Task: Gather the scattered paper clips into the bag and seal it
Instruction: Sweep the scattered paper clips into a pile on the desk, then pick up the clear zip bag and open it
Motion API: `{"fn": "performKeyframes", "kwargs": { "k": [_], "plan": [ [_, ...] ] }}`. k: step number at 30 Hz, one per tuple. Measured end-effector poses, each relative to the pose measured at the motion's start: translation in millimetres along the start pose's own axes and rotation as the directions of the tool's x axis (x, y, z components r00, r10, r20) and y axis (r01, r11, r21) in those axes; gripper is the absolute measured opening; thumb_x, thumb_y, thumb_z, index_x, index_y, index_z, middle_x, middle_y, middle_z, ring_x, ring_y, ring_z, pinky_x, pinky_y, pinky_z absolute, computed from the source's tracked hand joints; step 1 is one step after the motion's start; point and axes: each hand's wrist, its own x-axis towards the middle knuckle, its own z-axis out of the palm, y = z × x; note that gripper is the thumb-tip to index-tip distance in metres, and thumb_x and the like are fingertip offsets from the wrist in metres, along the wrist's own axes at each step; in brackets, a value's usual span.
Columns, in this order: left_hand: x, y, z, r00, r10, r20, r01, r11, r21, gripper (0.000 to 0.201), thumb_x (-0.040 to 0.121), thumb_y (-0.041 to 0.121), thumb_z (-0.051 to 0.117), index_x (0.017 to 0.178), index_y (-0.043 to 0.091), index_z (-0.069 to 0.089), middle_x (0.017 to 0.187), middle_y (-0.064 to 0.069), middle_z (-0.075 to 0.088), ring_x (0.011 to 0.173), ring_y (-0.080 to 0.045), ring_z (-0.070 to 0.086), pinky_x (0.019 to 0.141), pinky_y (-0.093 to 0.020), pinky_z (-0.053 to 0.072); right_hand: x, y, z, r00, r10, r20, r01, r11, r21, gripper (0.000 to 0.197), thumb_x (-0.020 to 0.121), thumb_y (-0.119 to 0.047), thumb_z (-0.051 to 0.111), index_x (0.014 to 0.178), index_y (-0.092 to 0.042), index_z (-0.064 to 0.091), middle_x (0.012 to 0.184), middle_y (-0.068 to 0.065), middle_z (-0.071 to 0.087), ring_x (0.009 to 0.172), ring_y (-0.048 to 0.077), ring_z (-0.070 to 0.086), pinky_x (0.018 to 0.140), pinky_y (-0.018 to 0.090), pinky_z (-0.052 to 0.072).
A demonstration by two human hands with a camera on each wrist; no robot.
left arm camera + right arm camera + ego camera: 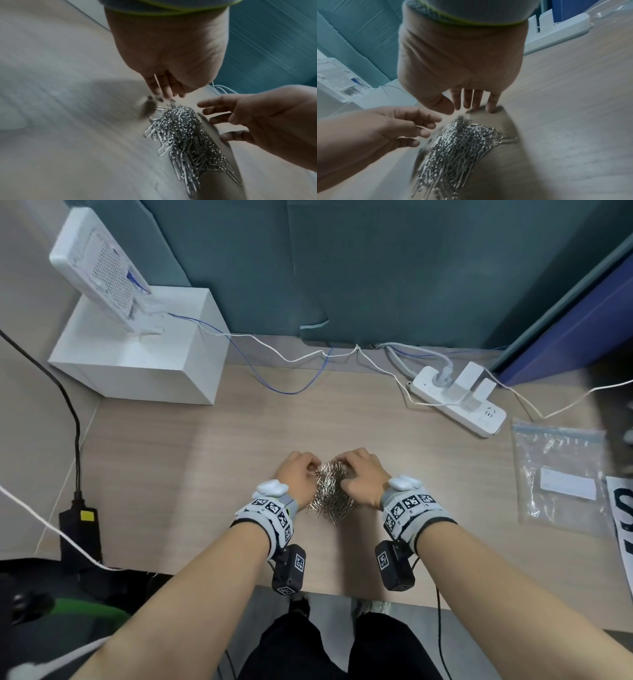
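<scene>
A heap of silver paper clips (331,496) lies on the wooden table (191,474) near its front edge. My left hand (310,472) curves round the heap's left side and my right hand (346,474) round its right side, so the far part of the heap is covered. In the left wrist view my left hand (164,93) points its fingers down just beyond the clips (185,136), with a few blurred clips beside them. My right hand (471,105) stands with straight fingertips on the table behind the clips (458,147). Neither hand grips anything. The clear zip bag (561,474) lies flat at the right.
A white power strip (459,402) with plugs and cables lies behind the bag. A white box (137,361) with a white device on it stands at the back left. A black adapter (80,529) and cord sit at the left edge. A printed sheet (621,529) lies at the far right.
</scene>
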Motion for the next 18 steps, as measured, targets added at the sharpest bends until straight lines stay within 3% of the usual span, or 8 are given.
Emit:
{"fn": "performKeyframes", "kwargs": {
  "k": [4, 7, 11, 15, 18],
  "plan": [
    [15.1, 5.7, 7.8, 0.993, 0.087, 0.079, -0.095, 0.989, 0.112, 0.056, 0.081, 0.0, 0.05, 0.131, 0.025, 0.06, 0.126, -0.003, 0.056, 0.114, -0.027, 0.057, 0.101, -0.038, 0.047, -0.4, 9.4, -2.4, 0.999, 0.043, 0.009, -0.043, 0.999, -0.026, 0.066, 0.08, -0.02, 0.059, 0.144, -0.03, 0.05, 0.143, -0.001, 0.043, 0.136, 0.024, 0.035, 0.113, 0.041, 0.035],
    [16.9, 13.1, 14.2, 0.983, 0.131, 0.125, -0.152, 0.974, 0.17, 0.052, 0.08, 0.0, 0.052, 0.122, 0.03, 0.065, 0.123, 0.001, 0.059, 0.117, -0.024, 0.055, 0.101, -0.038, 0.046, -5.2, 12.2, -2.5, 0.999, 0.034, -0.008, -0.034, 0.998, 0.048, 0.061, 0.082, -0.013, 0.061, 0.142, -0.024, 0.053, 0.141, 0.003, 0.046, 0.135, 0.026, 0.038, 0.112, 0.034, 0.033],
    [24.0, 42.8, 17.4, 0.974, 0.191, 0.122, -0.221, 0.918, 0.33, 0.04, 0.081, 0.015, 0.054, 0.114, 0.036, 0.063, 0.12, 0.006, 0.06, 0.112, -0.024, 0.055, 0.093, -0.04, 0.047, -26.2, 39.6, -30.4, 0.974, 0.134, -0.185, -0.117, 0.988, 0.096, 0.06, 0.078, -0.027, 0.052, 0.138, -0.027, 0.054, 0.144, 0.001, 0.047, 0.136, 0.027, 0.039, 0.114, 0.042, 0.036],
    [38.6, 97.8, 43.4, 0.954, 0.257, 0.152, -0.293, 0.905, 0.308, 0.04, 0.085, 0.013, 0.051, 0.115, 0.037, 0.064, 0.123, 0.006, 0.059, 0.115, -0.024, 0.054, 0.094, -0.038, 0.045, -50.5, 102.2, -70.7, 0.86, 0.25, -0.445, -0.275, 0.961, 0.007, 0.043, 0.099, -0.044, 0.045, 0.137, -0.027, 0.054, 0.145, 0.002, 0.05, 0.13, 0.03, 0.046, 0.106, 0.043, 0.042],
    [45.1, 138.4, 73.3, 0.936, 0.309, 0.171, -0.347, 0.893, 0.286, 0.039, 0.087, 0.013, 0.052, 0.117, 0.035, 0.064, 0.125, 0.005, 0.058, 0.117, -0.024, 0.053, 0.096, -0.037, 0.043, -68.1, 149.9, -100.1, 0.778, 0.331, -0.534, -0.389, 0.921, 0.006, 0.049, 0.097, -0.043, 0.046, 0.142, -0.027, 0.048, 0.148, 0.004, 0.048, 0.131, 0.03, 0.047, 0.106, 0.046, 0.043]
  ]
}}
